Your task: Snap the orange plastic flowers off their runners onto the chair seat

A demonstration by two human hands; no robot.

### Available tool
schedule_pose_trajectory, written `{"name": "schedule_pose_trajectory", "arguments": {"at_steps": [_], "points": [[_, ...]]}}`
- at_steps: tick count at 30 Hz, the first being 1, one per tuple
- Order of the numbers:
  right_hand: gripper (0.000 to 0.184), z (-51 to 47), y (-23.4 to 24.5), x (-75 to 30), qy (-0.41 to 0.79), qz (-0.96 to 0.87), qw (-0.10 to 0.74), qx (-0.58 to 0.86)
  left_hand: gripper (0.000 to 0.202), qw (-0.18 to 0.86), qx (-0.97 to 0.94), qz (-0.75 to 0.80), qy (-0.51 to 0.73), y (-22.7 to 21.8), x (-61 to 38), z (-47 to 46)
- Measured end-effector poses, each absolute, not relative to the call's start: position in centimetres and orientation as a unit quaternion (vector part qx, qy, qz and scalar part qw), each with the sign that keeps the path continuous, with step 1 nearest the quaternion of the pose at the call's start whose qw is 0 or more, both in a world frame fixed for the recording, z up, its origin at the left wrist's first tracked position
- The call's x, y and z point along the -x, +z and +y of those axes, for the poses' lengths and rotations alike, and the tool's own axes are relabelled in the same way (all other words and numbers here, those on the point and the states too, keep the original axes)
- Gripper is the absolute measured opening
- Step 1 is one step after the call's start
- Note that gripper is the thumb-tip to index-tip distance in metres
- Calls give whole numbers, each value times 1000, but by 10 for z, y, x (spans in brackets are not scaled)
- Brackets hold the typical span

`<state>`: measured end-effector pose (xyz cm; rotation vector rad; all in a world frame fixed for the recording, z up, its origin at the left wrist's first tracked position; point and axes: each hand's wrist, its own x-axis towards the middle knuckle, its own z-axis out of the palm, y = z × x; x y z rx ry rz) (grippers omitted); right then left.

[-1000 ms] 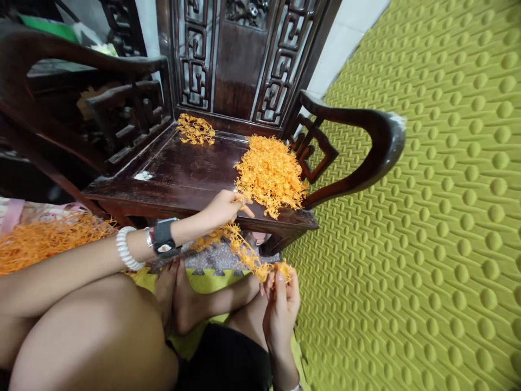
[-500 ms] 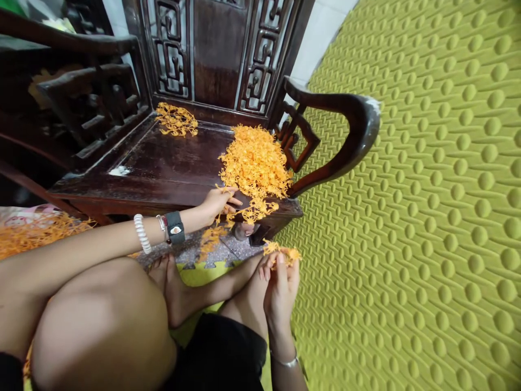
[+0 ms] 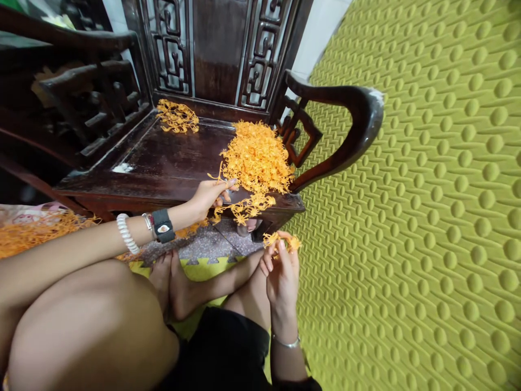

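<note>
My left hand (image 3: 209, 194) is closed on an orange plastic strand (image 3: 240, 207) that hangs over the front edge of a dark wooden chair seat (image 3: 171, 163). It rests beside a big pile of orange pieces (image 3: 256, 157) on the seat's right side. Lower down, my right hand (image 3: 280, 271) pinches a small orange piece (image 3: 280, 239) between its fingertips, above my crossed legs. A smaller orange heap (image 3: 177, 117) lies at the back left of the seat.
The carved chair has a curved armrest (image 3: 345, 125) jutting out on the right. A green bumpy foam mat (image 3: 427, 217) covers the floor to the right. More orange strands (image 3: 36, 233) lie at the far left behind my arm.
My left hand has lifted the strand up onto the seat edge beside the pile. The piece in my right hand is separate from the strand now, and that hand has risen slightly.
</note>
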<state>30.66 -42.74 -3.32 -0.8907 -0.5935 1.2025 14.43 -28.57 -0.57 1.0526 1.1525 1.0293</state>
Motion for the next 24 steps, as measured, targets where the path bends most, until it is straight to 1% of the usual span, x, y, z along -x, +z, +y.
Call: {"name": "schedule_pose_trajectory", "arguments": {"at_steps": [3, 6, 8, 10, 14, 17, 19, 21, 24], "points": [[26, -427, -33, -307, 540, -261, 693, 401, 28, 579, -483, 480, 448, 0, -140, -290], [23, -426, -33, -307, 542, -268, 686, 404, 23, 565, -518, 465, 443, 12, -133, -296], [21, -426, -34, -307, 555, -291, 666, 405, 22, 559, -553, 454, 418, 21, -128, -301], [22, -424, -35, -307, 568, -328, 638, 404, 22, 559, -618, 421, 357, 26, -124, -308], [24, -421, -32, -301, 574, -403, 593, 395, 28, 589, -720, 312, 194, 27, -125, -324], [26, -419, -25, -295, 571, -444, 569, 391, 30, 602, -734, 272, 155, 25, -129, -335], [28, -418, -21, -292, 571, -439, 569, 397, 30, 599, -746, 249, 150, 24, -132, -340], [29, -418, -18, -288, 570, -405, 591, 402, 33, 600, -759, 222, 120, 24, -133, -345], [27, -419, -15, -282, 556, -361, 637, 394, 35, 642, -743, 177, 61, 24, -137, -350]]}}
